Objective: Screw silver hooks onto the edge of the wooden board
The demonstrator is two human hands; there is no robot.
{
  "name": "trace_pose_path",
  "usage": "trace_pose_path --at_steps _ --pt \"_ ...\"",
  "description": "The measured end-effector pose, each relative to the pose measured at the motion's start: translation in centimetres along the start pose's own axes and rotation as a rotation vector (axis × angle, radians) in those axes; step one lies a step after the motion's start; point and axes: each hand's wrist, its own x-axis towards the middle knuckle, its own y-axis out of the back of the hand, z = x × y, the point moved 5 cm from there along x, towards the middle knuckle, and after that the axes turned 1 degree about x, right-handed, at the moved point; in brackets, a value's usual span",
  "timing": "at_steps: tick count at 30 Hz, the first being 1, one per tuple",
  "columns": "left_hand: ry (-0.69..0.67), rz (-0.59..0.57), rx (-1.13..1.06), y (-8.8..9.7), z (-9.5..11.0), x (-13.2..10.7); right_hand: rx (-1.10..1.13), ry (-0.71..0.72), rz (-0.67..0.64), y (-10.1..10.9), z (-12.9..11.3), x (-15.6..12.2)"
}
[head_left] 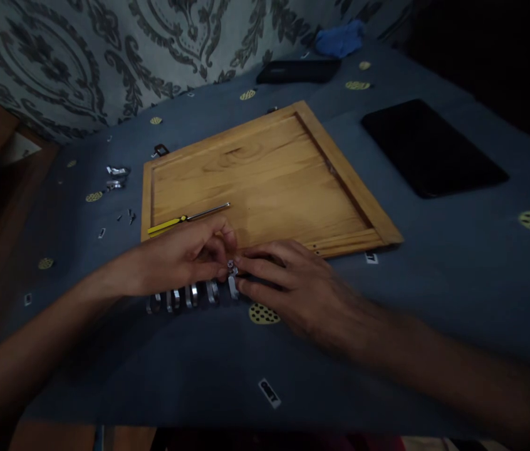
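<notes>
My left hand (199, 254) is closed in a pinch at the front edge of the framed wooden panel (246, 169). Its thumb and finger meet at the upper end of a small silver metal fitting (233, 285); whatever tiny piece they pinch is too small to name. From the other side, the fingertips of my right hand (288, 282) press against the same fitting and hold it. Left of it, several similar curved silver fittings (192, 295) stand in a row, partly under my left wrist. A yellow and black screwdriver (185, 219) lies on the panel, just beyond my left hand.
On the dark blue patterned cloth (175, 369), more silver fittings (115, 177) and loose screws (130, 217) lie to the left. A black tablet-like slab (434, 147) is at the right. Behind the panel are a dark case (297, 71) and a blue cloth (339, 39).
</notes>
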Motion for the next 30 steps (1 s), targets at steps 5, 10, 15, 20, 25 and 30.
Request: trace_pose_path --at_steps 5,10,15,20,25,30 --pt "0.006 0.007 0.008 -0.02 0.03 0.08 0.015 0.01 -0.003 -0.02 -0.02 -0.15" --pt "0.013 -0.004 0.009 -0.09 0.02 0.01 0.025 -0.017 -0.044 -0.19 0.04 -0.16" --pt "0.033 -0.015 0.028 -0.12 0.08 -0.08 0.026 -0.008 -0.037 -0.14 -0.02 -0.09" --pt "0.045 -0.037 0.02 -0.2 0.12 0.07 0.024 0.0 -0.024 -0.07 0.0 -0.11" --pt "0.044 -0.034 0.04 -0.31 0.29 0.07 0.019 0.0 -0.045 -0.15 0.02 -0.09" --pt "0.033 -0.027 0.088 -0.45 0.46 0.0 0.013 -0.006 -0.038 -0.22 -0.01 -0.14"
